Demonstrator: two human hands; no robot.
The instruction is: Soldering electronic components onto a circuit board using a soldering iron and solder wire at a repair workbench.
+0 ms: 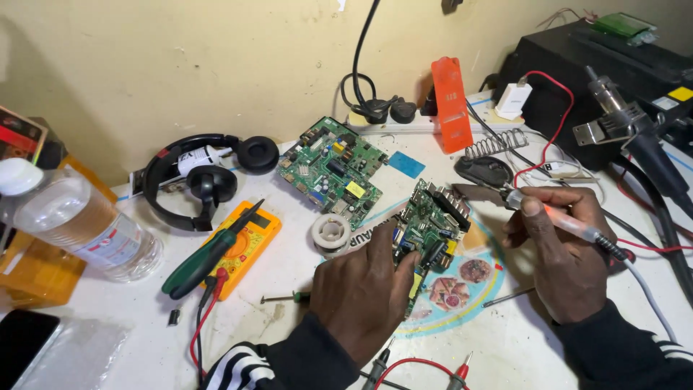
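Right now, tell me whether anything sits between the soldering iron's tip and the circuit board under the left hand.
Nothing visible does. The right hand holds the soldering iron with its tip just off the far right edge of the circuit board, open air between. The left hand presses the board's near edge, away from the tip.

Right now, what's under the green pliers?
The green pliers lie across a yellow multimeter, resting on its face. The middle of the meter's face is covered, so its dial cannot be seen. Red and black leads trail below.

A scuffed, cream-yellow plaster wall (180, 65) fills the upper half of the frame. Below it runs a worn white counter (289, 325), stained and scratched, evenly lit with soft shadows.
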